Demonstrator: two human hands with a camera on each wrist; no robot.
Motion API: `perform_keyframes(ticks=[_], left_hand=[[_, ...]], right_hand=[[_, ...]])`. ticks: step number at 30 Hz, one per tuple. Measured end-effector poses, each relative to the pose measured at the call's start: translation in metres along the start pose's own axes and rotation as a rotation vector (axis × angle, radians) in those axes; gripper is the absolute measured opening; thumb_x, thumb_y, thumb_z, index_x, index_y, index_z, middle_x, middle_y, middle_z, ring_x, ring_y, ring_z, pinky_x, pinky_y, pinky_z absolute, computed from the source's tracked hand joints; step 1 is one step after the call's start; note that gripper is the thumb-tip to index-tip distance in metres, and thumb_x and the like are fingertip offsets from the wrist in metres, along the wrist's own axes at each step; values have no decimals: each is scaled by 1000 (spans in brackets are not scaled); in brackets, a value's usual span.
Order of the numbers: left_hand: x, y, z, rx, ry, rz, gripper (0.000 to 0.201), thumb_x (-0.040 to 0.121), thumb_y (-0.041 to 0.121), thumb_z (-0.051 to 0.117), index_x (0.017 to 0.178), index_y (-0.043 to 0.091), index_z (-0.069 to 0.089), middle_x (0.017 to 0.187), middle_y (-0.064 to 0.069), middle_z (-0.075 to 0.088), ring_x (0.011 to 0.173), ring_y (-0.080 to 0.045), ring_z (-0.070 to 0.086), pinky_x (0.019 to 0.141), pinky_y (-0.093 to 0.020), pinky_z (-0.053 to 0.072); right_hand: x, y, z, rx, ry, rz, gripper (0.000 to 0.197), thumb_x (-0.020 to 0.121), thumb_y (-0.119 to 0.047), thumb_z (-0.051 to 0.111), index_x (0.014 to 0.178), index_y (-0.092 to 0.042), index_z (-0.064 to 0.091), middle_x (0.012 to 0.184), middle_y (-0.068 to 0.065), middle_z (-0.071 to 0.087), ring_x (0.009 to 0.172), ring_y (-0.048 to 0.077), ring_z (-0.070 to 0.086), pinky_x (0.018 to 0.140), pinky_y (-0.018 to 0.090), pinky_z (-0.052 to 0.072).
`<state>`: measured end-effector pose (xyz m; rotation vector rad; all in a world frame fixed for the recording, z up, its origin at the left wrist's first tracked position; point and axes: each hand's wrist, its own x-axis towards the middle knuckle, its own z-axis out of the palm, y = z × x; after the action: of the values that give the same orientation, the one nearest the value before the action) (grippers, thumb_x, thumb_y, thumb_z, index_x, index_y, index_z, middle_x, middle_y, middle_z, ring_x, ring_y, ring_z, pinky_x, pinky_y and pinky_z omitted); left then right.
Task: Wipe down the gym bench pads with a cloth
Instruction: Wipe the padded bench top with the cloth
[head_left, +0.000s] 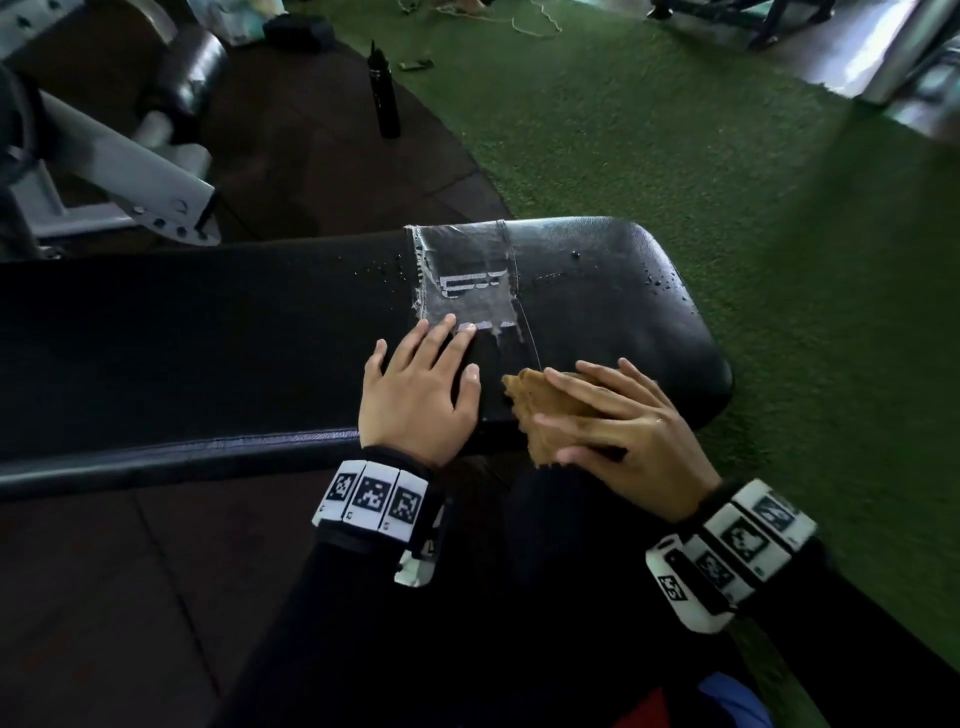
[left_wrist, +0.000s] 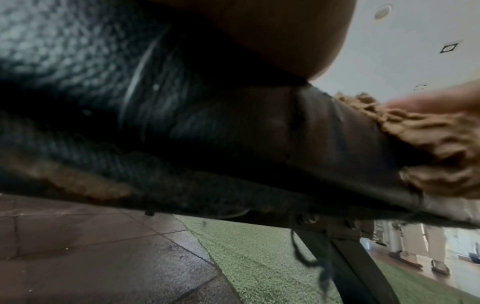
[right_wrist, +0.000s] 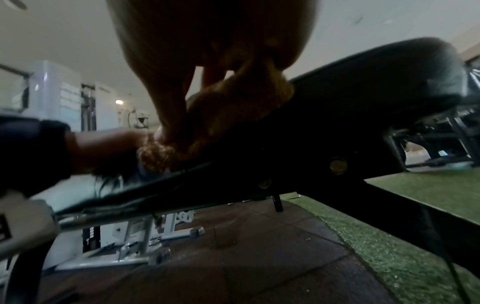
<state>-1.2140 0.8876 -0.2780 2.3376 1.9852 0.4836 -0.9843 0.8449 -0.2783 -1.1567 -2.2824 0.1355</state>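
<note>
A black padded gym bench pad (head_left: 208, 338) runs across the head view, its rounded end to the right. My left hand (head_left: 421, 395) lies flat on the pad, fingers spread and straight, by a patch of clear tape (head_left: 467, 280) over a logo. Just right of it, my right hand (head_left: 613, 421) holds a bunched brown cloth (head_left: 535, 405) against the pad's near edge, thumb and fingers around it. Water drops (head_left: 665, 280) dot the pad's right end. The left wrist view shows the cloth (left_wrist: 428, 133) on the pad's edge (left_wrist: 78, 51). In the right wrist view, the cloth (right_wrist: 233, 102) sits under my fingers.
A black bottle (head_left: 383, 96) stands on the dark rubber floor behind the bench. A grey machine frame (head_left: 104, 156) is at the far left. Green turf (head_left: 675, 130) covers the floor to the right. The bench's black leg (left_wrist: 358, 267) slants down under the pad.
</note>
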Motion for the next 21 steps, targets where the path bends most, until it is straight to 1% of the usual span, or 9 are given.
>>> perform_keyframes(ticks=[3, 6, 7, 10, 12, 15, 18, 21], left_hand=[[0, -1, 0, 13, -9, 5, 55, 93, 47, 18, 146, 39, 28, 154, 16, 26, 145, -7, 15, 118, -43, 8], [0, -2, 0, 10, -9, 7, 55, 93, 47, 19, 147, 39, 28, 155, 16, 26, 145, -6, 14, 118, -43, 8], [0, -2, 0, 5, -8, 5, 55, 93, 47, 18, 146, 39, 28, 154, 16, 26, 145, -6, 14, 118, -43, 8], [0, -2, 0, 11, -7, 5, 56, 92, 48, 17, 146, 40, 28, 154, 17, 25, 145, -6, 14, 119, -42, 8], [0, -1, 0, 11, 0, 2, 56, 92, 48, 17, 146, 40, 28, 154, 17, 26, 145, -6, 14, 119, -43, 8], [0, -1, 0, 10, 9, 0, 55, 92, 48, 18, 146, 39, 30, 154, 17, 27, 144, -6, 15, 118, -43, 9], [0, -1, 0, 12, 11, 0, 55, 92, 48, 19, 145, 39, 30, 154, 16, 27, 144, -6, 16, 118, -43, 10], [-1, -1, 0, 11, 6, 2, 54, 93, 47, 19, 146, 40, 30, 154, 17, 27, 144, -7, 16, 118, -43, 10]], right_hand=[[0, 4, 12, -96, 50, -82, 29, 89, -40, 60, 118, -42, 62, 142, -7, 45, 132, 19, 42, 108, 49, 33], [-6, 20, 6, -138, -13, -170, 30, 92, -36, 56, 120, -44, 59, 145, -7, 42, 136, 20, 37, 111, 48, 28], [-11, 28, 0, -154, -33, -178, 30, 92, -35, 54, 120, -45, 59, 145, -7, 42, 137, 20, 36, 112, 48, 26], [-33, 56, -21, -164, -20, -103, 29, 93, -33, 50, 119, -42, 60, 143, -3, 44, 136, 24, 36, 112, 51, 25], [-47, 68, -31, -123, 19, -27, 29, 91, -33, 51, 118, -37, 60, 142, 1, 45, 136, 28, 36, 110, 55, 26], [-46, 63, -30, -105, 73, 7, 29, 89, -33, 54, 118, -33, 60, 140, 1, 46, 135, 30, 38, 107, 61, 26], [-28, 45, -17, -126, 75, -56, 31, 88, -32, 57, 119, -35, 60, 139, -1, 48, 134, 27, 39, 109, 57, 25], [-22, 43, -15, -99, 10, -120, 31, 90, -30, 55, 121, -36, 59, 141, -3, 46, 136, 25, 37, 113, 51, 20]])
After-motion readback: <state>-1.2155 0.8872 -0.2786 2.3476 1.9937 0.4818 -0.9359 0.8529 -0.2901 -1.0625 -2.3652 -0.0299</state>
